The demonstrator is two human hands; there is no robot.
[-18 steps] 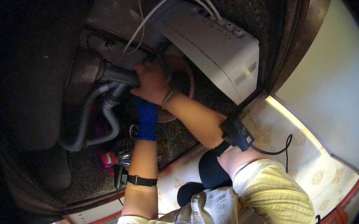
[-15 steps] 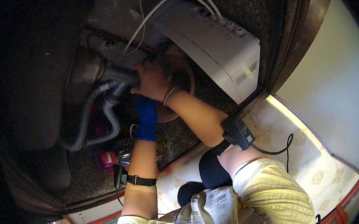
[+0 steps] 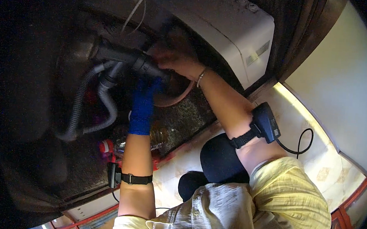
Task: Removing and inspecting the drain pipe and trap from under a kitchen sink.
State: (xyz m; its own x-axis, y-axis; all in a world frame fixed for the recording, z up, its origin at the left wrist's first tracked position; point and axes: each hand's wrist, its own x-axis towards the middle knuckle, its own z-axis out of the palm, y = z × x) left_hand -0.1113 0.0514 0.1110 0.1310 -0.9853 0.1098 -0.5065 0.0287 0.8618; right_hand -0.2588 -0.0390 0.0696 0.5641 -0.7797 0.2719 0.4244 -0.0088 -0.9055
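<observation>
A grey plastic drain pipe point(image 3: 132, 60) slants across the dark cabinet, with two corrugated grey hoses point(image 3: 80, 95) hanging from it. My left hand point(image 3: 146, 97), in a blue glove, is raised against the underside of the pipe near its right end. Its fingertips are lost in shadow. My bare right hand point(image 3: 178, 55) is at the far side of the same pipe end, seeming to touch it. Blur and darkness hide what those fingers do. Below the pipe end and my right hand, a round basin point(image 3: 180, 99) shows its pinkish rim.
A white box-shaped appliance point(image 3: 234, 38) stands at the upper right, near thin white tubes point(image 3: 135, 11). By my left forearm lie a clear bottle point(image 3: 159, 136) and a red cap point(image 3: 105, 146). The cabinet's front edge point(image 3: 181, 150) runs below my arms.
My right hand has shifted off the pipe end, which now shows. The view has moved, and the pipe end appears further right and lower between my hands.
</observation>
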